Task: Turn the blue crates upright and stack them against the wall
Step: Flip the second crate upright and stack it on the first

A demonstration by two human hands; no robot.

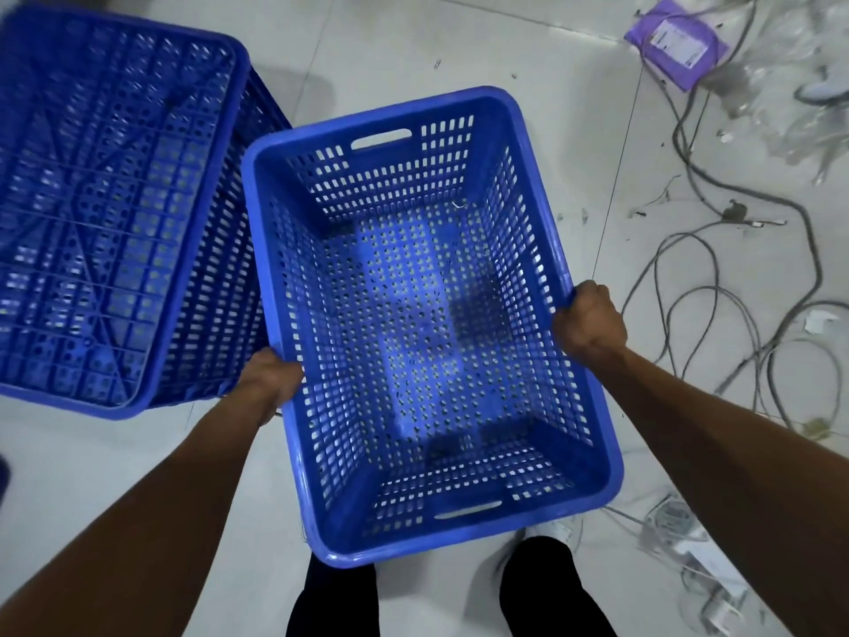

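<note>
An upright blue perforated crate point(528, 144) fills the middle of the head view, its open top facing me and nothing inside. My left hand point(271, 377) is closed on its left long rim. On the right long rim my right hand point(590, 321) grips in the same way. The crate hangs above the white tiled floor in front of my legs. To its left a second blue crate point(115, 213) lies upside down, its ribbed bottom facing up, its near corner close to my left hand.
Grey cables point(716, 278) sprawl over the floor on the right. A purple packet point(675, 43) and clear plastic bags point(799, 108) lie at the top right. Loose papers and packaging point(698, 558) sit at the lower right. My feet point(546, 586) stand just below the held crate.
</note>
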